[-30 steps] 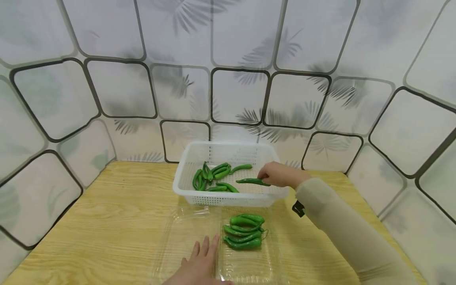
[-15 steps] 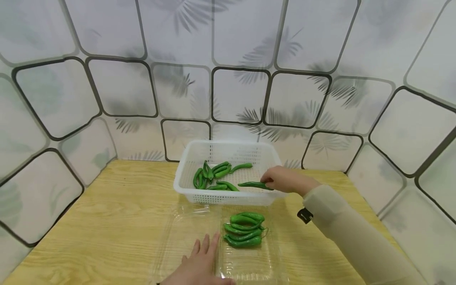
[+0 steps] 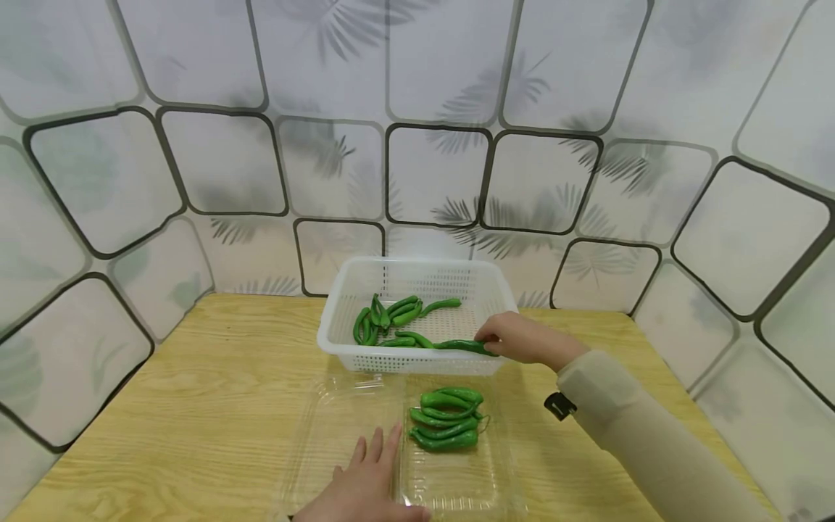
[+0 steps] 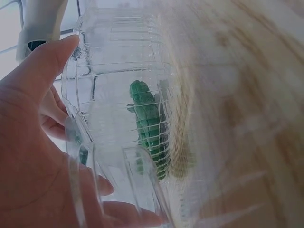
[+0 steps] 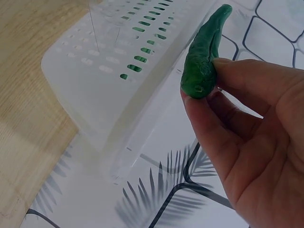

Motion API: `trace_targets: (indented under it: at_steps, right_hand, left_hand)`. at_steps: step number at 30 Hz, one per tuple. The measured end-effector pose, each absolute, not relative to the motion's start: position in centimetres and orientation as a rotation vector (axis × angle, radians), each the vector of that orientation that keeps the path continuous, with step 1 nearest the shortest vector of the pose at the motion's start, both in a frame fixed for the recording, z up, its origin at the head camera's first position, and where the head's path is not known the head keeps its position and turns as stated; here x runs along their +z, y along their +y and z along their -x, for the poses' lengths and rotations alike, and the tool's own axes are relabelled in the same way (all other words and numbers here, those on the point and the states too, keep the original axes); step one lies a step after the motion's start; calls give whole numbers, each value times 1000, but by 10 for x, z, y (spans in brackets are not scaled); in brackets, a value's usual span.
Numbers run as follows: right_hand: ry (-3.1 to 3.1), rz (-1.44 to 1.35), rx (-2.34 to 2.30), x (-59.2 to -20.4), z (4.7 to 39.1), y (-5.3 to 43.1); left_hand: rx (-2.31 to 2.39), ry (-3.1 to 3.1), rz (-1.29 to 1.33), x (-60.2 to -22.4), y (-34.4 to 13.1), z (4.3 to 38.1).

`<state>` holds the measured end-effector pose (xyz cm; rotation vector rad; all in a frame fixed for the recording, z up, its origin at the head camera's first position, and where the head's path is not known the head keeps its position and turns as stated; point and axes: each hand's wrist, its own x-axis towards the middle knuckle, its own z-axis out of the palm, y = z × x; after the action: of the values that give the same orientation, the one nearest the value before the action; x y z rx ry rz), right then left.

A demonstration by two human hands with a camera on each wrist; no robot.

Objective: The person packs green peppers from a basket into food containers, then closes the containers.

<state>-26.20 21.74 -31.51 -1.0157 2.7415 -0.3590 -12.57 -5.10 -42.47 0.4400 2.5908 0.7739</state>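
Head view, right hand: my right hand (image 3: 531,342) had a long, slim, dark green chili pepper (image 3: 462,346) pinched at its thick end, at the front right of a white plastic basket with slotted walls (image 3: 417,365).
Head view, basket load: a loose bunch of glossy green peppers (image 3: 406,317) sat mostly on the left. My pepper's thin end pointed that way, but honestly couldn't tell if it touched the nearest one.
Head view, left hand: my left hand (image 3: 365,482) was on a clear plastic two-part container (image 3: 450,484), fingers straight and spread wide over the left part, thumb out toward the right part.
Head view, container load: a row of curved green peppers (image 3: 446,420) lay side by side in the right part, just in front of the basket on the light wood-grain table (image 3: 196,406).
Left wrist view: my thumb was at the container's edge, and the row showed green through ribbed plastic.
Right wrist view: thumb one side, fingers the other, pepper's thick end facing the camera, basket wall alongside.
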Motion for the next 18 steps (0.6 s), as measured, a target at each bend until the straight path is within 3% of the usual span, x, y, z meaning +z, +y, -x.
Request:
trace_targets:
  at_steps: [18]
  right_hand:
    - [2740, 1102, -361, -313, 246, 217]
  left_hand:
    - [794, 2613, -458, -428, -50, 125]
